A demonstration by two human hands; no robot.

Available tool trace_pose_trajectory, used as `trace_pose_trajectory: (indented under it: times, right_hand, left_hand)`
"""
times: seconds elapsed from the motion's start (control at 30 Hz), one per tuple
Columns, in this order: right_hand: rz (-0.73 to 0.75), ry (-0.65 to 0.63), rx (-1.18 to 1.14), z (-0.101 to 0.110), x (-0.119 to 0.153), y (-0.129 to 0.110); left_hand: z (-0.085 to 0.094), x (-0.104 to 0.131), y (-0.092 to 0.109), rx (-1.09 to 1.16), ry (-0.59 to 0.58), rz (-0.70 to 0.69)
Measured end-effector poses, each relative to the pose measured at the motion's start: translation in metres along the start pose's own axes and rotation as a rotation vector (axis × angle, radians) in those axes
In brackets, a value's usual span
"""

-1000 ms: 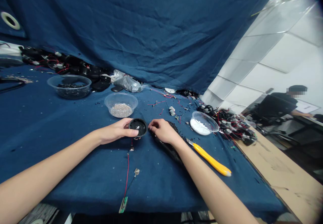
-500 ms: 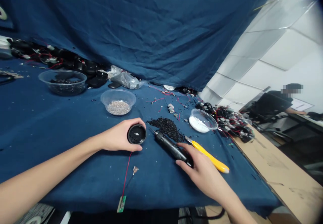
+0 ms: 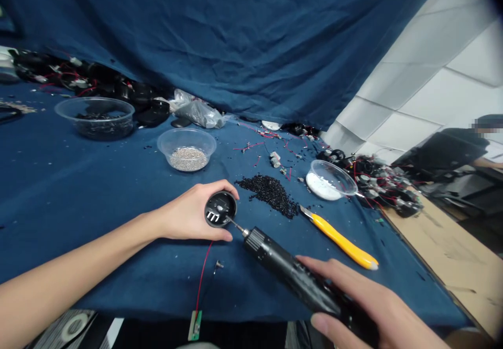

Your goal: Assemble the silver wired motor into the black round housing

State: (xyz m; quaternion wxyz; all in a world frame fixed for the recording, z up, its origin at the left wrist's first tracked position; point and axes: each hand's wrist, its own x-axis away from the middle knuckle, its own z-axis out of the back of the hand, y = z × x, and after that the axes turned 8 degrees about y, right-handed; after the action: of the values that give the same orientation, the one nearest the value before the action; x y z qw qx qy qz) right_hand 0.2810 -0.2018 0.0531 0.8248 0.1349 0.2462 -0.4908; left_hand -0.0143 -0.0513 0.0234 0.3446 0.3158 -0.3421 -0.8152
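Left hand (image 3: 192, 217) is curled around a small round black housing (image 3: 220, 209), fingers closed over its far rim and thumb pressed at the near side, so that the part is pinned on the blue cloth of the counter (image 3: 98, 192) near its middle. Right hand (image 3: 365, 307) is wrapped shut on the rear of a black electric screwdriver (image 3: 291, 275), whose thin bit (image 3: 234, 226) is set into the open face of the housing. Inside the housing pale metal contacts can be made out, though whether a screw is under the bit cannot be told at this size.

The housing is judged light, rigid and smooth, apt to spin or skid under the bit unless it is gripped by the rim, as it is. The screwdriver is judged stiff and heavier toward the handle, and is best held at the thick grip.

A red wire (image 3: 202, 278) is trailed from the housing to a small green board (image 3: 195, 328) at the counter's edge. Beyond lie a heap of black pellets (image 3: 269, 193), a yellow-handled knife (image 3: 341, 239), a tub of white material (image 3: 328, 180) and a tub of grey grains (image 3: 187, 150).
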Motion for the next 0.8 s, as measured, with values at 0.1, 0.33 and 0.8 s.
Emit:
trace_pose_trajectory:
  times: [0.1, 0.33, 0.8]
  right_hand:
    - [-0.006, -0.002, 0.016, 0.001, -0.004, -0.001]
    - [-0.055, -0.098, -0.063, 0.004, -0.014, -0.005]
    - [-0.225, -0.413, -0.138, 0.021, -0.025, -0.007]
  left_hand:
    - [-0.002, 0.001, -0.001, 0.006, 0.014, -0.029]
    - [-0.004, 0.000, -0.001, -0.039, -0.002, -0.027]
    - [-0.009, 0.002, 0.002, -0.262, -0.001, -0.152]
